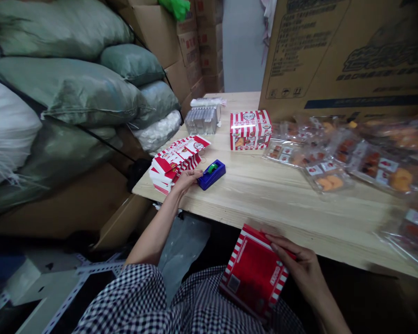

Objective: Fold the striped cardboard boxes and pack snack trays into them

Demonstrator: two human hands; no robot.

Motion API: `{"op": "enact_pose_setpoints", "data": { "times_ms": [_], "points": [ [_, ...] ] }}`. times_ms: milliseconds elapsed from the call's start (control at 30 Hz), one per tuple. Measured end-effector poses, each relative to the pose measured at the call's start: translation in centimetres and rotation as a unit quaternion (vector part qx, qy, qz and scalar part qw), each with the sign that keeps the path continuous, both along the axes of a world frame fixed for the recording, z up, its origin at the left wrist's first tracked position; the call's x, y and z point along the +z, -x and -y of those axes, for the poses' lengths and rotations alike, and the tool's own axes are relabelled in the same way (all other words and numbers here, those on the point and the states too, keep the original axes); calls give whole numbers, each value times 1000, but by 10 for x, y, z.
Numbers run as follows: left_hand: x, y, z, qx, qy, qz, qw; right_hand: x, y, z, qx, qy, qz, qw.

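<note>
At the left end of a blue tape dispenser (pixel 214 176) with a green core, my left hand (pixel 187 180) pinches the end of the tape; the strip itself hardly shows. A pile of flat red-and-white striped cartons (pixel 174 160) lies just behind that hand. Over my lap, my right hand (pixel 297 257) is closed on the right edge of a red carton box (pixel 254 271) with striped borders, its red face turned up and tilted. The lower part of this box rests against my checked shirt.
One folded striped box (pixel 251 130) stands farther back on the wooden table (pixel 264 185). Clear plastic packs (pixel 202 119) stand at its left. Many bagged toy-like sets (pixel 329 178) cover the right side, before a large cardboard box (pixel 344 55). Stuffed sacks (pixel 73 88) pile up at left.
</note>
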State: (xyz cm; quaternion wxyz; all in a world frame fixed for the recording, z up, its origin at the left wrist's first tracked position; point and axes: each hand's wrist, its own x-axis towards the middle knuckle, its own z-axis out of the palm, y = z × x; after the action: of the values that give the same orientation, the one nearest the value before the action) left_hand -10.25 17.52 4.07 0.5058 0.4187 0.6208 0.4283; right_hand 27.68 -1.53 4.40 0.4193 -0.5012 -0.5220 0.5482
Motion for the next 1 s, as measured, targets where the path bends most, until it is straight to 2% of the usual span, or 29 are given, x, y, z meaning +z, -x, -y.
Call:
{"op": "enact_pose_setpoints", "data": {
  "times_ms": [133,200,300,400,500,567,667,733,833,900,1000],
  "points": [
    [-17,-1,15,50,-36,39,997,-4,3,3,-25,13,-14,1000],
    [-28,-3,23,71,-55,44,995,0,3,3,-34,7,-16,999],
    [-41,-7,34,101,-79,27,991,21,1,0,-67,-34,-9,997],
    [-40,-10,44,133,-98,-8,986,56,1,-3,-163,-126,17,978],
    [-22,-20,56,152,-134,-42,978,85,4,-9,-248,-247,66,934],
    [-4,-39,65,148,-165,-48,974,90,7,-16,-249,-307,109,912],
    [32,-86,85,104,-206,-19,973,76,11,-28,-187,-366,172,895],
    [57,-125,102,46,-235,41,970,60,14,-34,-143,-382,203,890],
    [85,-177,121,-20,-228,126,965,44,20,-36,-148,-380,226,885],
    [91,-200,125,-50,-207,174,961,40,24,-35,-176,-378,225,881],
    [86,-217,123,-70,-156,247,954,40,28,-34,-192,-383,216,877]
  ]
}}
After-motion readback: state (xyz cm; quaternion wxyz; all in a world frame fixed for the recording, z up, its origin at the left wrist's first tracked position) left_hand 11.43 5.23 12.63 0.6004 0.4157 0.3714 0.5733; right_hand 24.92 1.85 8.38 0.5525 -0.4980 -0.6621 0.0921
